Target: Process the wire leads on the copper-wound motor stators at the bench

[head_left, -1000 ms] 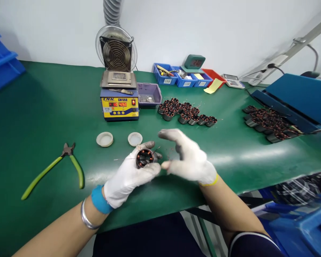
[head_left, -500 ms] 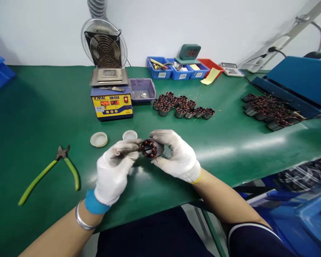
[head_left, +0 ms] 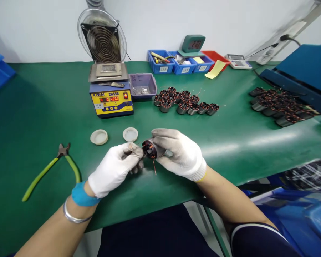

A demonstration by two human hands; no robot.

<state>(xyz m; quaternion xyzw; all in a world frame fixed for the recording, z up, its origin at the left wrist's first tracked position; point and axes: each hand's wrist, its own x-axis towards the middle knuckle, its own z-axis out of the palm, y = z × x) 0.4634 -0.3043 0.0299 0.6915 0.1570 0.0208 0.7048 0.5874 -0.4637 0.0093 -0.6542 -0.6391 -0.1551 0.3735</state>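
My gloved right hand [head_left: 178, 151] is wrapped round a motor stator [head_left: 149, 150], a dark metal cylinder with copper windings at its end. The wound end faces left, and one copper lead hangs down from it. At that end my gloved left hand [head_left: 123, 162] is closed in a pinch on thin wire, with fine strands showing above the fingertips. How much wire lies between the fingers is hidden. Just behind the hands stand two shallow white lids, one near lid [head_left: 130, 134] and one further left [head_left: 98, 137]. Green-handled cutters [head_left: 62, 151] lie spread at the left.
A solder pot [head_left: 111, 101] reading 426 stands at the back, a purple tray [head_left: 142, 85] beside it. Several stators [head_left: 182, 101] are grouped behind my hands, with more stators [head_left: 280, 105] at the right by a blue bin [head_left: 302, 78]. Blue boxes [head_left: 183, 67] line the wall.
My left hand has turned and its fingers have closed in a pinch at the stator's wound end. The stator has tilted slightly, and a copper lead now hangs below it. The view has shifted a little.
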